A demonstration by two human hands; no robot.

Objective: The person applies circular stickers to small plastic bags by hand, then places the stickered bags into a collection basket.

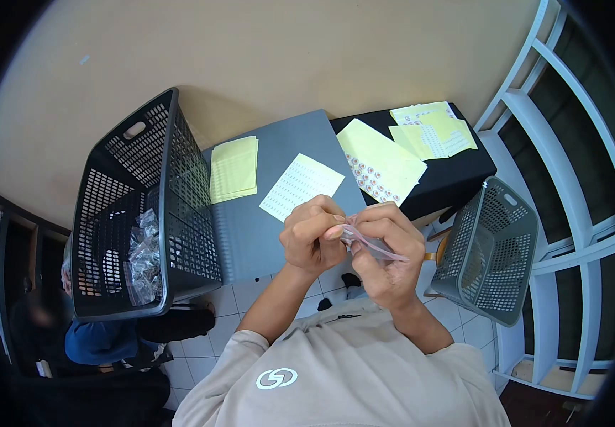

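Observation:
My left hand (314,235) is closed with its fingers pinching one end of a small clear plastic bag (375,245) that has a pinkish edge. The other side of the bag is gripped between the thumb and fingers of my right hand (391,252). Both hands are close together in front of my chest, over the near edge of the grey table (240,242). Just beyond them lies a sheet of small printed labels (302,186). What is inside the bag is too small to make out.
A large dark basket (169,213) holding several clear packets (144,263) stands at left. Yellow sheets (234,169) lie behind it. Sticker sheets (382,162) rest on a black cloth (464,167). A grey basket (489,249) is at right. Another person (108,341) is at lower left.

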